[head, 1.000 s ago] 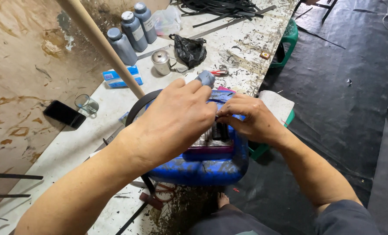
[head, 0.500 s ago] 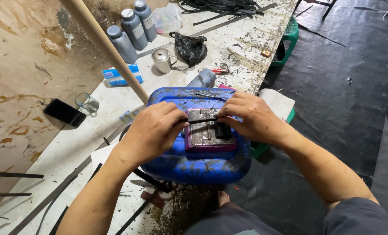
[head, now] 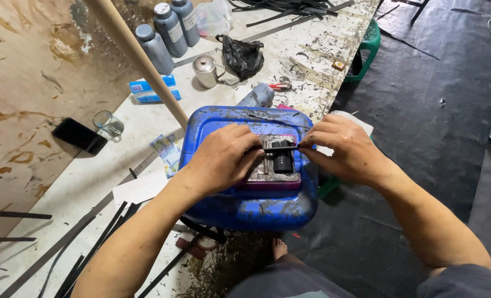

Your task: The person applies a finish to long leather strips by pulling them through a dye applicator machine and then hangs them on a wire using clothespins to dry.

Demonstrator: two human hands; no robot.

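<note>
Here both hands' fingers (head: 259, 148) pinch a thin black strip (head: 280, 148) over a blue canister (head: 245, 207).

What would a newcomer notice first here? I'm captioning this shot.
The big blue plastic jerrycan lying at the bench edge, centre frame. Over it the left hand and right hand pinch a thin black strip above a small black device. Three grey bottles stand behind.

Position: head-worn camera, above the person's forearms.
Direction: looks steeply down and forward over the table (head: 146, 118).
Distance: close, both hands fill the centre.
Shared area: single view only.
</note>
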